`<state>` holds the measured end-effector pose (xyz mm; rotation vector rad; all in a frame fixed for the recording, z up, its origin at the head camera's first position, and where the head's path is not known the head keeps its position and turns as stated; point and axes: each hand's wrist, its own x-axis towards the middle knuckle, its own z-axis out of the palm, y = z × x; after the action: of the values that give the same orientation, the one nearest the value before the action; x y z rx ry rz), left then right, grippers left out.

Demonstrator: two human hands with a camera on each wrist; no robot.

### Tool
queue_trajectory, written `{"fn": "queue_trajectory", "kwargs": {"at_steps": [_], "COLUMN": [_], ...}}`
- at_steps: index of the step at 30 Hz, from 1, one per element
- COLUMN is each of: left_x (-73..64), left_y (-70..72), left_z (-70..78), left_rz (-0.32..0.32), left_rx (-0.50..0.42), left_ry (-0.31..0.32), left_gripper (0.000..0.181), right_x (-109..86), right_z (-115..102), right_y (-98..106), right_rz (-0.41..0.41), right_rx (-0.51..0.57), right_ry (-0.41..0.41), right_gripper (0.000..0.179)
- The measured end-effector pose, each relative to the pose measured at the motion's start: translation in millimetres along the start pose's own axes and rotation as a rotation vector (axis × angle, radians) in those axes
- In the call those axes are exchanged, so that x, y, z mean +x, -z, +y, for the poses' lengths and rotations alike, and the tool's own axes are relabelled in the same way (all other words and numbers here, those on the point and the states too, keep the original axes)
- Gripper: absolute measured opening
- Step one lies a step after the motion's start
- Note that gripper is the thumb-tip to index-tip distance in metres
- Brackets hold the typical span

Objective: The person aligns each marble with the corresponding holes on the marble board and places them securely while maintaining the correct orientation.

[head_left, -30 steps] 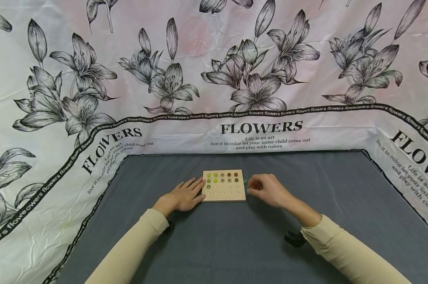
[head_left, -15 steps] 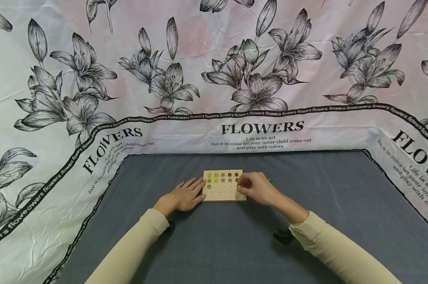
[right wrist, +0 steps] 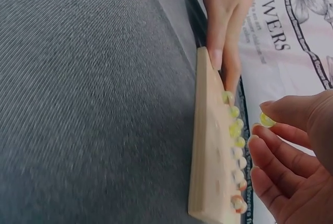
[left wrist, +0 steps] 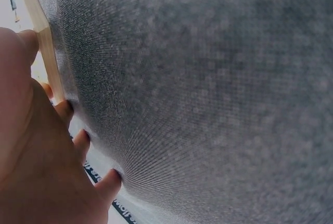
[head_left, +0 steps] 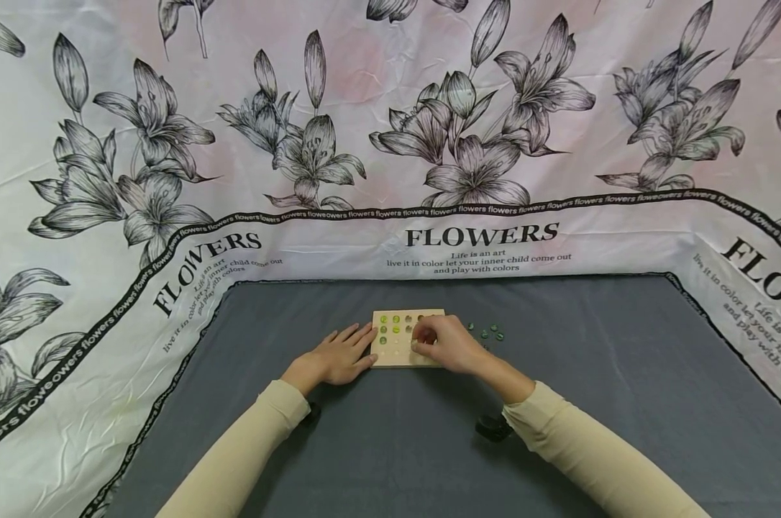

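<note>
A pale wooden board [head_left: 390,360] with rows of small hollows lies on the grey cloth, and several marbles [right wrist: 235,130] sit in its far rows, yellow-green at the left and clear or brownish toward the right. My left hand [head_left: 335,357] lies with fingers spread, its thumb and fingertips touching the board's left edge. Over the board's right part, my right hand [head_left: 450,345] pinches a yellow-green marble [right wrist: 267,120] between thumb and index finger. In the right wrist view that marble is held apart from the board. The right hand hides part of the board in the head view.
Several loose green marbles [head_left: 485,334] lie on the grey cloth [head_left: 390,446] just right of the board. Behind rises a white flower-printed cloth [head_left: 339,244]. A black object [head_left: 492,428] shows below the right wrist.
My right hand has moved left from beside the board to over it, uncovering the loose marbles on the cloth. The left hand has stayed at the board's left edge.
</note>
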<state>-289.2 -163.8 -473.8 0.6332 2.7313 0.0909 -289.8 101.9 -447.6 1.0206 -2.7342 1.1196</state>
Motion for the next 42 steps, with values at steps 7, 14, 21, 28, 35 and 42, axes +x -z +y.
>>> {"fn": "queue_trajectory", "kwargs": {"at_steps": [7, 14, 21, 28, 35, 42], "left_x": [5.7, 0.2, 2.7, 4.7, -2.1, -7.2], "left_y": [-6.2, 2.4, 2.5, -1.7, 4.3, 6.3], "left_z": [-3.9, 2.5, -0.5, -2.1, 2.7, 3.5], "left_rz": [-0.006, 0.000, 0.011, 0.006, 0.003, 0.004], "left_rx": [0.010, 0.011, 0.018, 0.021, 0.027, 0.030], "left_ry": [0.020, 0.007, 0.014, 0.020, 0.004, -0.016], "left_gripper": [0.068, 0.066, 0.066, 0.067, 0.065, 0.065], "right_x": [8.8, 18.2, 29.8, 34.7, 37.3, 37.8], "right_z": [-2.2, -1.9, -3.4, -2.4, -2.7, -6.3], "right_y": [-12.3, -23.2, -32.3, -40.9, -47.8, -54.6], "right_rz": [-0.026, -0.026, -0.073, -0.105, -0.082, -0.050], "right_rx": [0.034, 0.033, 0.056, 0.073, 0.040, 0.009], "right_ry": [0.028, 0.042, 0.052, 0.001, -0.003, -0.001], "right_gripper": [0.005, 0.004, 0.007, 0.005, 0.003, 0.006]}}
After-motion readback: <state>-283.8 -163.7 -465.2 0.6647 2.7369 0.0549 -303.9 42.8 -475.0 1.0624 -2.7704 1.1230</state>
